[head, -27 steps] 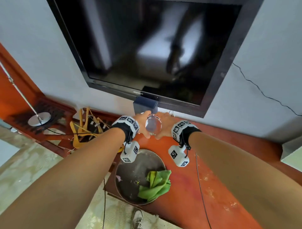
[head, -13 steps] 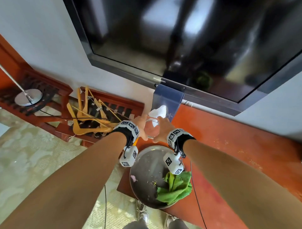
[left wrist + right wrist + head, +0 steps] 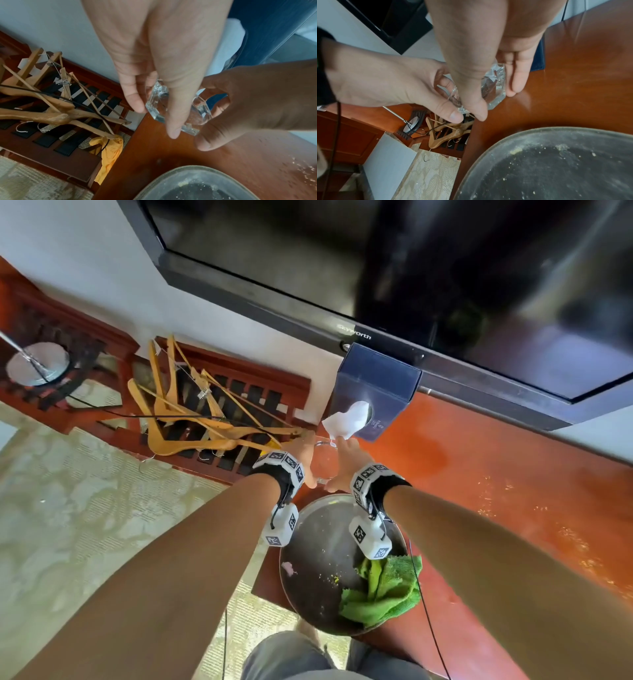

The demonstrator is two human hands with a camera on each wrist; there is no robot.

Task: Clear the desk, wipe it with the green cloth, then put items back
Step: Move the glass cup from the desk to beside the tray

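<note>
A clear, thick glass dish is held between both hands over the far left corner of the red-brown desk. My left hand grips its left side, with the thumb and fingers curled round the rim. My right hand grips the right side. The dish is tilted, close above the wood. The green cloth lies bunched on the near right part of a round metal tray.
A dark blue tissue box with a white tissue sticking out stands just behind the hands, under a wall TV. Crumbs dot the desk to the right. Wooden hangers lie on a slatted rack left of the desk.
Both hands have kept hold of the glass dish and brought it down and left, in front of the tissue box. The head view has come closer.
</note>
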